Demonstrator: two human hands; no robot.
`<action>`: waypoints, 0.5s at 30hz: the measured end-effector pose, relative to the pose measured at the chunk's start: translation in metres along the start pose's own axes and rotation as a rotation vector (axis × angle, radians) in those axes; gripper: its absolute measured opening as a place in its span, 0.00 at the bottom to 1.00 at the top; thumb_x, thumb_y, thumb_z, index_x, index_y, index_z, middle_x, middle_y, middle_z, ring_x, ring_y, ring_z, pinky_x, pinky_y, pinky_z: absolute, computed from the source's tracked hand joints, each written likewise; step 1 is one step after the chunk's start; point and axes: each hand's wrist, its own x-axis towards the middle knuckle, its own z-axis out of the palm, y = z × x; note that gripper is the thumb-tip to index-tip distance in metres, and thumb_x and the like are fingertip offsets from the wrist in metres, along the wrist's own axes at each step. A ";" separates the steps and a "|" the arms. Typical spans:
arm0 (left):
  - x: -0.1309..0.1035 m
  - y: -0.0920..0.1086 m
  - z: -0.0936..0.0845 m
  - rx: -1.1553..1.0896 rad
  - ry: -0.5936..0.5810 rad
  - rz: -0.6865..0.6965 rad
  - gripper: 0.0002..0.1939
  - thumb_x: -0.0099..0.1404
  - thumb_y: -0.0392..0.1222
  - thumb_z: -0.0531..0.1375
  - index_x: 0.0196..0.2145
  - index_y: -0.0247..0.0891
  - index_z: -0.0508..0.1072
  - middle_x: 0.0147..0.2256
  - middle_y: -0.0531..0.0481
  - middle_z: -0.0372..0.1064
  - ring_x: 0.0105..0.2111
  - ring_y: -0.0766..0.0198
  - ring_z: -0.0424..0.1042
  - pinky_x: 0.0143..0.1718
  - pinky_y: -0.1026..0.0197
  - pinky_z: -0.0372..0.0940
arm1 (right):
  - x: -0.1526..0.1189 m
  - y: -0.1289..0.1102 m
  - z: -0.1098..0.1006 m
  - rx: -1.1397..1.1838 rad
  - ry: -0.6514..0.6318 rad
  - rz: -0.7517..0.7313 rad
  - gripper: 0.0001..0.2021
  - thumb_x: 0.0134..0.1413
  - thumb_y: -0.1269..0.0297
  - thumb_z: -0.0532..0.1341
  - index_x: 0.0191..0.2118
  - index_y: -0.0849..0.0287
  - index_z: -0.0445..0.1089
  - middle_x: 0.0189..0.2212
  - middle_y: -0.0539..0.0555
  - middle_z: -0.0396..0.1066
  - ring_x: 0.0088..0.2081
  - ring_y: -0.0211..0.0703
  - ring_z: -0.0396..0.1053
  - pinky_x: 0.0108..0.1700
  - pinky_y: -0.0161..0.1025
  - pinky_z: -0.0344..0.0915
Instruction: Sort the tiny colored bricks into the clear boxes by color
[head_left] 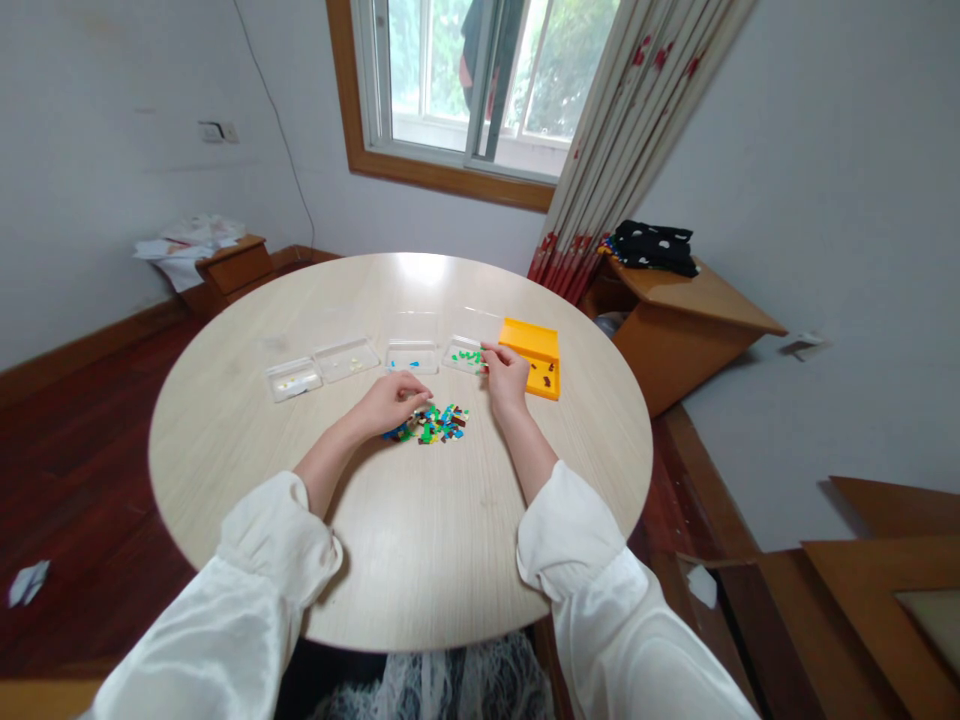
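A pile of small mixed bricks (442, 425), blue, green, brown and white, lies mid-table. My left hand (394, 402) is at the pile's upper left edge, its fingers drawn together; anything between them is too small to tell. Over the right edge of a clear box with green pieces (465, 356) is my right hand (505, 375), its fingertips pinched together, their contents unclear. Just right of it, an open yellow box (551, 390) holds brown pieces. A clear box with blue pieces (412, 360) stands behind the pile.
Two more clear boxes, one with pale pieces (345, 360) and one with white and yellow pieces (294, 380), stand on the left of the round table (420, 560). Behind the table are a window and a curtain (607, 130). A wooden cabinet (675, 320) stands at the right.
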 end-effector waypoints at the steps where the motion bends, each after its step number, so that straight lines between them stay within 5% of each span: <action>1: 0.000 0.000 0.001 0.034 -0.031 0.026 0.10 0.55 0.44 0.58 0.27 0.38 0.78 0.28 0.46 0.72 0.31 0.61 0.68 0.34 0.61 0.62 | 0.000 0.000 0.000 -0.003 0.004 0.010 0.13 0.43 0.66 0.57 0.35 0.64 0.75 0.27 0.52 0.74 0.23 0.34 0.66 0.26 0.32 0.64; 7: -0.002 -0.001 0.004 0.173 -0.179 0.109 0.13 0.57 0.41 0.55 0.34 0.39 0.79 0.32 0.46 0.71 0.34 0.62 0.68 0.40 0.61 0.63 | 0.000 -0.002 0.005 0.082 0.008 0.146 0.18 0.48 0.72 0.56 0.46 0.67 0.71 0.37 0.59 0.75 0.30 0.36 0.72 0.32 0.34 0.70; 15: -0.002 -0.005 0.004 0.249 -0.177 0.100 0.15 0.56 0.36 0.53 0.32 0.39 0.79 0.31 0.47 0.71 0.31 0.63 0.69 0.39 0.62 0.64 | 0.001 0.004 0.007 0.084 -0.048 0.121 0.21 0.52 0.73 0.54 0.53 0.62 0.66 0.35 0.56 0.75 0.34 0.35 0.73 0.35 0.35 0.72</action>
